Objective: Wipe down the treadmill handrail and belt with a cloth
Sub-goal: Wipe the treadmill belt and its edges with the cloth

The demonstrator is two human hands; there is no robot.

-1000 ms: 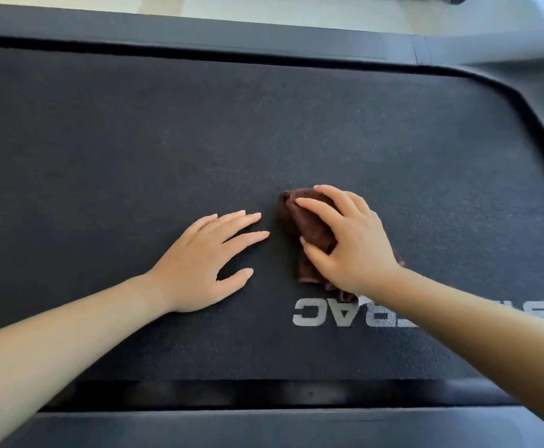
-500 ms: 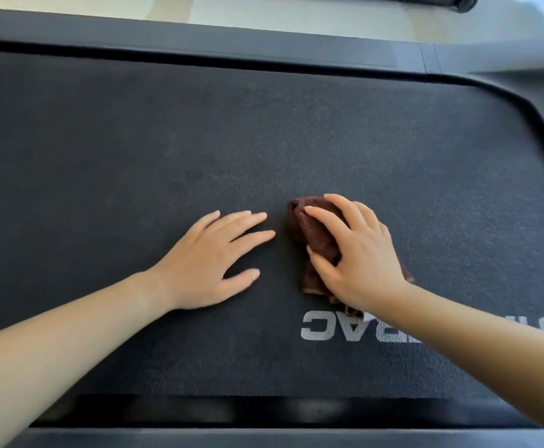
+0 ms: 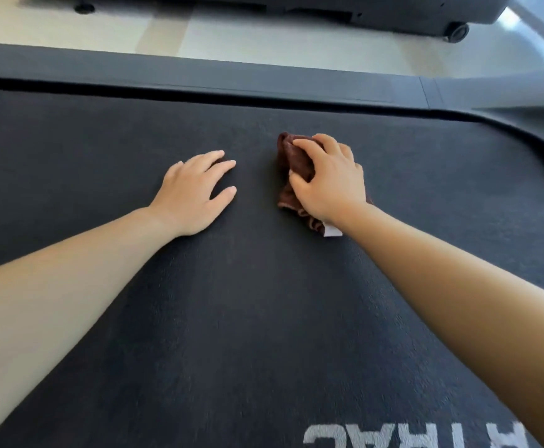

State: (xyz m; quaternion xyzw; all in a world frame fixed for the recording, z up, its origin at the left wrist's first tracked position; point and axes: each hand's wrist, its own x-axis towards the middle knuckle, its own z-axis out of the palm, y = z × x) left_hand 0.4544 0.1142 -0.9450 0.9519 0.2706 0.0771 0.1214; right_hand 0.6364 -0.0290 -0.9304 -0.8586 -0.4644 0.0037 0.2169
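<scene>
The black treadmill belt fills most of the view. My right hand grips a bunched dark brown cloth and presses it onto the belt, near its far edge. A white tag of the cloth shows beside my right wrist. My left hand lies flat on the belt a little to the left of the cloth, fingers straight and spread. No handrail is in view.
A dark grey side rail of the treadmill runs along the far edge of the belt. Beyond it is pale floor and the wheeled base of another machine. White lettering is printed on the belt near me.
Both hands have moved away from me across the belt toward the far rail, the right one sliding the cloth along. The white lettering now lies well behind the hands.
</scene>
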